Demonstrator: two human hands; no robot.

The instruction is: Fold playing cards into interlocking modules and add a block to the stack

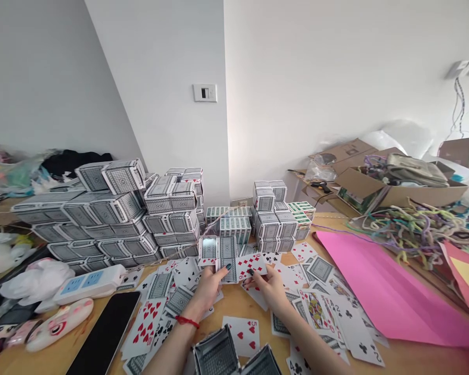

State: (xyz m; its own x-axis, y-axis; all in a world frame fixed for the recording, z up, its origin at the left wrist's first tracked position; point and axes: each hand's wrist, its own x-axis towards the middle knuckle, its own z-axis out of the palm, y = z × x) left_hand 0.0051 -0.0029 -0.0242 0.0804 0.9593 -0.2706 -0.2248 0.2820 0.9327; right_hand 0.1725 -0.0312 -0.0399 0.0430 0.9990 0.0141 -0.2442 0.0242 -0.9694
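My left hand (209,286), with a red string bracelet at the wrist, is closed with its thumb on a block of folded playing cards (227,247), grey patterned backs outward. My right hand (271,286) is closed on a diamonds playing card (252,265), held against the block's right side. The fingers under both are partly hidden. Loose playing cards (246,333), some face up and some face down, lie scattered beneath and around my hands. Between my forearms, at the bottom edge, stand dark card-backed blocks (217,351).
Stacked card blocks (113,213) rise at left, with another stack (275,224) behind my right hand. A black phone (103,333) and white power strip (89,284) lie left. Pink paper (386,291), pipe cleaners (414,229) and a cardboard box (375,195) are right.
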